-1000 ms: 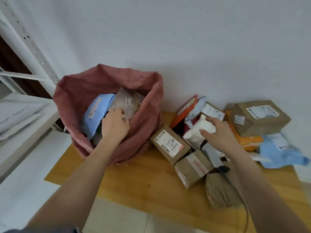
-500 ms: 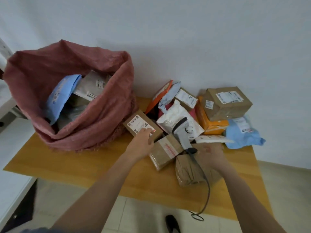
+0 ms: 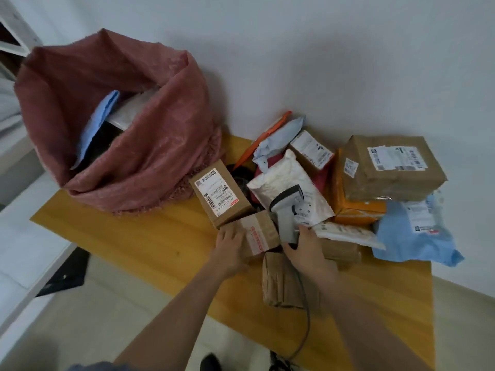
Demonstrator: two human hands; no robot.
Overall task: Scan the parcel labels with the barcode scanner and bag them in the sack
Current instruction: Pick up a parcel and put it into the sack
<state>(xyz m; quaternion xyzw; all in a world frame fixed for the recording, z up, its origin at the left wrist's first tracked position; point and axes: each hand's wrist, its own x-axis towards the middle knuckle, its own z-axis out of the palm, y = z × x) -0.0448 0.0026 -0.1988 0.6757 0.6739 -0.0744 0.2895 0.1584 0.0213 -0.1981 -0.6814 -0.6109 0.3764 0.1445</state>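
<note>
A red woven sack (image 3: 139, 145) stands open at the table's left, with a blue mailer (image 3: 99, 124) and other parcels inside. My left hand (image 3: 231, 246) rests on a small taped cardboard box (image 3: 261, 231) at the pile's front. My right hand (image 3: 305, 246) grips the handle of the grey barcode scanner (image 3: 286, 210), whose head lies over a white mailer (image 3: 289, 183). A labelled brown box (image 3: 218, 195) sits just behind the taped box, beside the sack.
The wooden table (image 3: 166, 242) carries a pile of parcels: a large brown box (image 3: 393, 167), an orange box (image 3: 356, 210), a blue mailer (image 3: 412, 231), a brown paper parcel (image 3: 284, 279). The scanner cable (image 3: 305, 325) hangs off the front edge. White shelving stands left.
My left hand left the sack and came down to the taped box. My right hand moved from above the pile to the scanner handle and took hold of it.
</note>
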